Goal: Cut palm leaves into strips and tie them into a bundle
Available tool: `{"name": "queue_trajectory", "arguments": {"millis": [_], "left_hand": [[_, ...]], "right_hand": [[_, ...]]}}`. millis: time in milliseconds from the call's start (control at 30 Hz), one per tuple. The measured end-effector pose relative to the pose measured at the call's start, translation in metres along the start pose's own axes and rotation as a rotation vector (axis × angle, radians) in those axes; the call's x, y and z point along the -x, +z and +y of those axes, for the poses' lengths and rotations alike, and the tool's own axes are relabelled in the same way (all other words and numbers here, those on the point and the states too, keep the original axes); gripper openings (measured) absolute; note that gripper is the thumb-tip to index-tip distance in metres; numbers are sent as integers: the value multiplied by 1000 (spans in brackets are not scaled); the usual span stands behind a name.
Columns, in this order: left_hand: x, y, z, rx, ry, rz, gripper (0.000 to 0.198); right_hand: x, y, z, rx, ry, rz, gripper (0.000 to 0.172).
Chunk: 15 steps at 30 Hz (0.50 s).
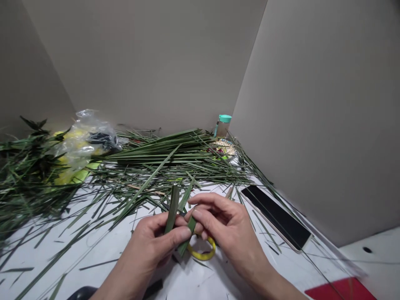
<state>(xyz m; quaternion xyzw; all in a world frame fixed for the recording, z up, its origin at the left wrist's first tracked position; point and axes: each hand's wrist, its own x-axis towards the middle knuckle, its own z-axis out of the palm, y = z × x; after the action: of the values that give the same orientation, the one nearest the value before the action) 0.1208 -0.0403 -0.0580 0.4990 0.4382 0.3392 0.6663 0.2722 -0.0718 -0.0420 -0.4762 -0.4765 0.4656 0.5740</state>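
Note:
Green leaf strips (pixel 173 206) are folded between my two hands, above the white tabletop. My left hand (pixel 158 237) pinches them from the left, with the thumb pressed flat on top and one strip standing up past its fingers. From the right, the thumb and fingers of my right hand (pixel 226 223) close on a short piece of the same strips, close to the left thumb. Just below the fingertips shows a yellow ring-shaped thing (pixel 203 255), partly covered by the hands; whether it is touched I cannot tell.
A pile of long green leaves (pixel 156 152) spreads across the back, with cut scraps on the table (pixel 103 250). Clear plastic bags (pixel 83 146) lie at left. A teal-capped bottle (pixel 223 125) stands behind. At right are a phone (pixel 276 216) and a red item (pixel 340 290).

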Motion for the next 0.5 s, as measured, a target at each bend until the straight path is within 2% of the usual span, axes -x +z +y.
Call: {"name": "queue_trajectory", "arguments": {"millis": [200,367,500], "left_hand": [[1,2,0,155,-33,-141,17],[2,1,-1,148,-59,-8,24],[3,-2,-5,81,-3,-47,22]], "right_hand": [[-1,-1,-4,-60,59,-45,11],[-2,-6,-7,83,-51,-5,13],[1,-6,-5,272,-124,7,13]]}}
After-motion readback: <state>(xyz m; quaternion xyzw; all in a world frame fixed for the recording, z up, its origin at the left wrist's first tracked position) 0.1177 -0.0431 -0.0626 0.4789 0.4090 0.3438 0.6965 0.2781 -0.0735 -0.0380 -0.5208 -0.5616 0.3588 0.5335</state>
